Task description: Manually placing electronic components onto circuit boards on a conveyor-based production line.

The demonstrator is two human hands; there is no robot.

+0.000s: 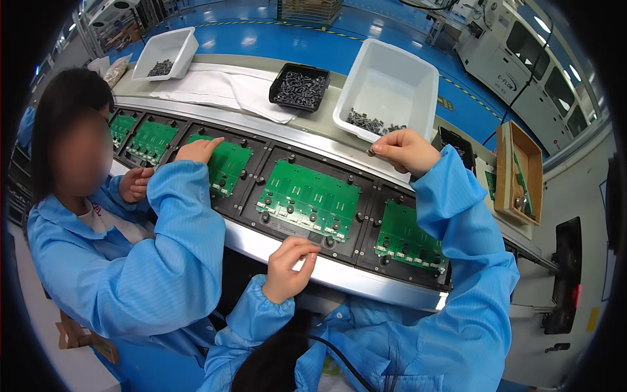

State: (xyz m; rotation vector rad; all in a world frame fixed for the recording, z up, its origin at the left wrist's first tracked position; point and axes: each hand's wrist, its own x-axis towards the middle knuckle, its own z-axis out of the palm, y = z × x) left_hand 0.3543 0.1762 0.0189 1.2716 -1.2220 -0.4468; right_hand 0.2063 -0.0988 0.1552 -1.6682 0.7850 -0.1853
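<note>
My right hand [410,151] is raised over the far rail, in front of a large white bin [408,88]. Its thumb and fingertips pinch a small dark component [371,152]. Closer to me, my left hand [289,268] hovers at the near edge of a black carrier frame [251,208], its fingers curled together; whatever they may hold is too small to make out. In that frame lies a green circuit board [307,196] with a row of small white and dark parts along its near side. Another green circuit board [405,235] sits in the carrier to the right.
At my left a co-worker in a blue smock reaches a hand [199,151] over a neighbouring board [228,166]. Behind the line stand a black tray [299,87] of dark components, a white tub [166,53] and a white cloth [222,88]. A cardboard box [519,173] stands far right.
</note>
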